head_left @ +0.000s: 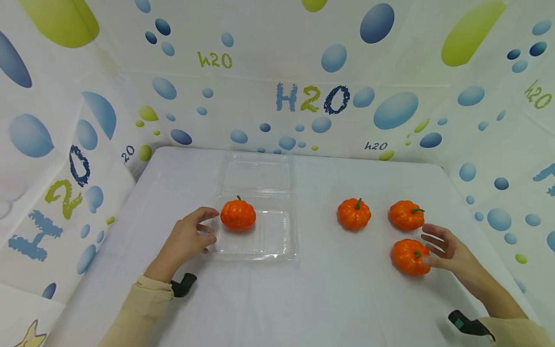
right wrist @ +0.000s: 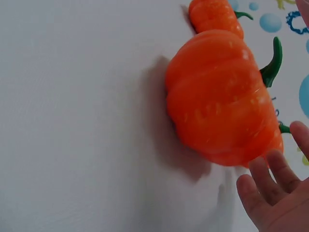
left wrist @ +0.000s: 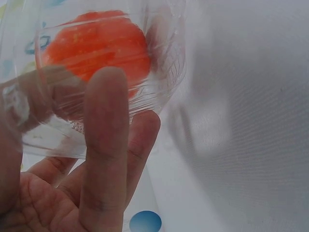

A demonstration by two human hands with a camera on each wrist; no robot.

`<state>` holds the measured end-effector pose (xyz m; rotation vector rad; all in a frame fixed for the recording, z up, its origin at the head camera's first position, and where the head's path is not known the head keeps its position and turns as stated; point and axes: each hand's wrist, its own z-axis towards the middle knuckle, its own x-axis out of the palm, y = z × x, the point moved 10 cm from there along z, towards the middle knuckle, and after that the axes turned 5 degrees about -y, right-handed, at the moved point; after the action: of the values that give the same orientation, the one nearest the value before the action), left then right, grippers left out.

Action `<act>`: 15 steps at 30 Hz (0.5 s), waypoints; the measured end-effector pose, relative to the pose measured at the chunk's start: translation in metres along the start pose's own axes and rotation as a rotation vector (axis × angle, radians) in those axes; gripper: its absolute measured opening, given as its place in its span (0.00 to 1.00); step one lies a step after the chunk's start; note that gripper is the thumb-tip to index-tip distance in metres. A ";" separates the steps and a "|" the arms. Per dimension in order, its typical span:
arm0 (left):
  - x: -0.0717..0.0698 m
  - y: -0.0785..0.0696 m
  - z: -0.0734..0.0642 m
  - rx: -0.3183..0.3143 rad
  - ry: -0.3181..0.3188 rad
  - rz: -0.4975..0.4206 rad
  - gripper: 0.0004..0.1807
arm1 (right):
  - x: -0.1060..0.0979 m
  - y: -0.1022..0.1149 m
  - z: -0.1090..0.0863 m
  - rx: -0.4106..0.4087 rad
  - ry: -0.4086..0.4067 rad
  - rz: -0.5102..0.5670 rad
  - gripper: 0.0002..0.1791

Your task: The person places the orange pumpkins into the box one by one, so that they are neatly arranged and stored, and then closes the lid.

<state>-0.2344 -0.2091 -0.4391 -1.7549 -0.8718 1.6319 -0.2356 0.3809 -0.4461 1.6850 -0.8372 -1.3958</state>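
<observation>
A small orange toy pumpkin (head_left: 238, 215) with a green stem sits in the left part of a clear plastic clamshell box (head_left: 277, 241), whose lid (head_left: 258, 174) lies folded back. My left hand (head_left: 189, 237) is at the box's left side, fingers spread and slightly bent; the left wrist view shows its fingers (left wrist: 107, 145) against or just beside the clear wall, contact unclear. At the right, my right hand (head_left: 448, 249) is beside a front toy pumpkin (head_left: 409, 257), its thumb overlapping that pumpkin's right side. In the right wrist view its fingers (right wrist: 270, 181) are spread and relaxed.
Behind the front pumpkin sits another pumpkin (head_left: 406, 215), and one more pumpkin (head_left: 354, 214) stands to its left, between it and the box. A white cloth (head_left: 321, 299) covers the table. Printed curtains (head_left: 260, 115) enclose the back and sides.
</observation>
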 end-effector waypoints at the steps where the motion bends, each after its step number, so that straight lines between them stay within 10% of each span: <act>1: 0.000 0.000 0.000 0.000 -0.001 0.002 0.30 | 0.001 -0.003 0.000 0.016 0.008 0.005 0.41; 15: -0.001 0.001 0.000 -0.013 -0.005 0.011 0.30 | 0.012 -0.018 -0.002 0.063 0.078 -0.103 0.44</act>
<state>-0.2340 -0.2099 -0.4392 -1.7677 -0.8780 1.6424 -0.2309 0.3795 -0.4668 1.8416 -0.7670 -1.3755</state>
